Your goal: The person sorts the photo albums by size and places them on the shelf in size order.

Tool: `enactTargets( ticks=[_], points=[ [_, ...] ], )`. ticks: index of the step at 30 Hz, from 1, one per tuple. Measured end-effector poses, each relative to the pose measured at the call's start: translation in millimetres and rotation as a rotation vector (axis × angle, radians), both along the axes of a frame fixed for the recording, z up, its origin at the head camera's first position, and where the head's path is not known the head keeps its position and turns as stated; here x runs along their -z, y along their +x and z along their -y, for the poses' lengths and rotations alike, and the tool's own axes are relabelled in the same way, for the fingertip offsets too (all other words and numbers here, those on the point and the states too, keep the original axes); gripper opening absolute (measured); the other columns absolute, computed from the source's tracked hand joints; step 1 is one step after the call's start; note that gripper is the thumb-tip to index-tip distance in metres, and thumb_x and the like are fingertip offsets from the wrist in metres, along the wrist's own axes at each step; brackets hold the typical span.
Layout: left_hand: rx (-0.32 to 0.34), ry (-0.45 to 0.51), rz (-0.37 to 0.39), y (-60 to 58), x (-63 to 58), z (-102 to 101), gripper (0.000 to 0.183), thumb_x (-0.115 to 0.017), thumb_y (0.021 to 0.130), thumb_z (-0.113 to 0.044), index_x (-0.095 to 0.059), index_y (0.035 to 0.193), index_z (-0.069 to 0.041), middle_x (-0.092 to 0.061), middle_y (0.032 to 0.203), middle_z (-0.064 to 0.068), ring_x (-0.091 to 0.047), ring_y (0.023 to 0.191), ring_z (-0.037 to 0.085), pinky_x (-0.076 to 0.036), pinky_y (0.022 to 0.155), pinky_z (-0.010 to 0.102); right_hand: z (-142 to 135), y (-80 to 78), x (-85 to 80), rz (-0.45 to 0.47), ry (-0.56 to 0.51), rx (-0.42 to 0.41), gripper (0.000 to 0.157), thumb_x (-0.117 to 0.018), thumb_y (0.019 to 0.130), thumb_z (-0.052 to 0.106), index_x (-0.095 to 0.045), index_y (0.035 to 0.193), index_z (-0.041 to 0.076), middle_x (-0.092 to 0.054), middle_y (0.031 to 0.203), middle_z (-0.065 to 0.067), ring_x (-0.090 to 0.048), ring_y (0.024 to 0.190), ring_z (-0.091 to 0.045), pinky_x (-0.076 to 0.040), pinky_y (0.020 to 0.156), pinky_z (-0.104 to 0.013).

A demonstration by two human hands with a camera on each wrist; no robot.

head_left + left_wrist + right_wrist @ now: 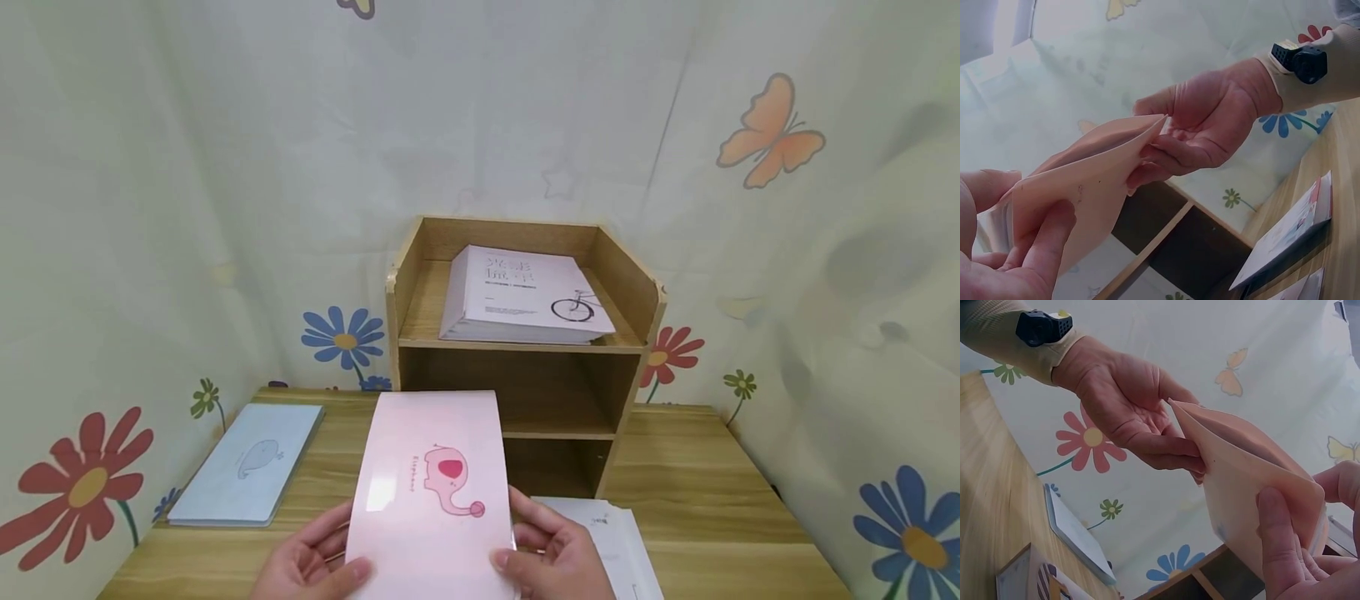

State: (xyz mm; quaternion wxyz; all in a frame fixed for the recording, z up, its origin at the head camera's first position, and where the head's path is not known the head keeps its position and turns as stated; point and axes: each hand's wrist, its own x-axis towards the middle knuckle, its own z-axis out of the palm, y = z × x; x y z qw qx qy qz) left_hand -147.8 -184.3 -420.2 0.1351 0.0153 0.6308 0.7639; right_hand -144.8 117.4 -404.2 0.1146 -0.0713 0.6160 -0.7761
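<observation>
A pink notebook [435, 442] with a printed elephant is held up before the shelf, its cover slightly bowed. My left hand [309, 560] grips its left edge, thumb on the cover and the other fingers behind. On the opposite edge my right hand [561, 552] holds it the same way. From below, the left wrist view shows the notebook's pale underside [1094, 194] and a narrow gap between its covers. White printed sheets or a booklet [618, 546] lie on the table behind my right hand, partly hidden by it.
A wooden shelf unit [517, 436] stands at the back of the table, with a thick white book [517, 292] on its top tier. To the left lies a light blue notebook [251, 462] with a whale drawing. Flower-printed curtains [285, 167] enclose the table [712, 500].
</observation>
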Motion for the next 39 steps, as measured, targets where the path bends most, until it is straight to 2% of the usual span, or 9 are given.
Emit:
enactTargets(
  ticks=[7, 13, 19, 26, 29, 33, 39],
  points=[
    [0.004, 0.01, 0.011, 0.5, -2.3, -12, 0.09, -0.075, 0.092, -0.008, -0.016, 0.159, 0.009, -0.059, 0.143, 0.024, -0.068, 0.116, 0.025, -0.059, 0.097, 0.04, -11, 1.8, -0.4, -0.02, 0.002, -0.011, 0.086, -0.081, 0.086, 0.009, -0.033, 0.155, -0.007, -0.073, 0.121, -0.02, -0.074, 0.096, -0.018, -0.063, 0.084, -0.037],
    [-0.003, 0.013, 0.014, 0.7, -3.4, -20, 0.09, -0.076, 0.092, -0.009, -0.018, 0.159, 0.009, -0.058, 0.144, 0.025, -0.068, 0.117, 0.025, -0.058, 0.097, 0.04, -18, 0.4, -0.9, 0.018, 0.016, 0.013, 0.084, -0.081, 0.088, 0.013, -0.034, 0.156, -0.003, -0.074, 0.121, -0.018, -0.074, 0.097, -0.02, -0.062, 0.085, -0.039],
    [0.008, 0.047, 0.002, 0.6, -3.8, -27, 0.091, -0.076, 0.091, -0.008, -0.017, 0.159, 0.01, -0.057, 0.144, 0.026, -0.068, 0.118, 0.025, -0.058, 0.098, 0.04, -24, -0.1, -1.1, 0.017, 0.018, 0.018, 0.083, -0.08, 0.089, 0.009, -0.033, 0.156, -0.004, -0.074, 0.119, -0.016, -0.075, 0.097, -0.019, -0.062, 0.084, -0.039],
    [-0.034, 0.017, -0.004, 0.4, -6.9, -38, 0.089, -0.077, 0.092, -0.014, -0.023, 0.158, 0.009, -0.055, 0.146, 0.027, -0.069, 0.116, 0.024, -0.058, 0.096, 0.041, -26, -1.3, -1.0, 0.042, 0.03, 0.043, 0.08, -0.078, 0.089, 0.008, -0.035, 0.156, -0.003, -0.074, 0.117, -0.015, -0.075, 0.093, -0.02, -0.063, 0.081, -0.037],
    [-0.054, 0.02, 0.018, -0.9, -9.7, -42, 0.087, -0.077, 0.093, -0.017, -0.024, 0.158, 0.007, -0.055, 0.147, 0.026, -0.069, 0.115, 0.024, -0.058, 0.096, 0.042, -25, -3.2, 0.8, 0.057, 0.022, 0.069, 0.077, -0.075, 0.091, 0.005, -0.036, 0.156, -0.002, -0.073, 0.12, -0.015, -0.074, 0.094, -0.022, -0.063, 0.084, -0.039],
    [-0.062, 0.048, 0.052, -3.6, -11.5, -45, 0.085, -0.076, 0.094, -0.015, -0.025, 0.159, 0.005, -0.055, 0.147, 0.024, -0.069, 0.114, 0.024, -0.058, 0.097, 0.043, -23, -7.0, 2.3, 0.063, -0.005, 0.077, 0.073, -0.071, 0.093, 0.003, -0.035, 0.157, -0.002, -0.072, 0.122, -0.015, -0.074, 0.098, -0.024, -0.061, 0.088, -0.042],
    [-0.05, 0.109, 0.049, -9.7, -8.8, -43, 0.082, -0.072, 0.095, -0.008, -0.023, 0.159, 0.004, -0.056, 0.146, 0.02, -0.068, 0.116, 0.025, -0.056, 0.1, 0.042, -20, -13.7, 3.8, 0.064, -0.018, 0.085, 0.071, -0.068, 0.094, 0.001, -0.035, 0.157, -0.002, -0.072, 0.119, -0.014, -0.074, 0.095, -0.023, -0.062, 0.087, -0.04]
  ],
)
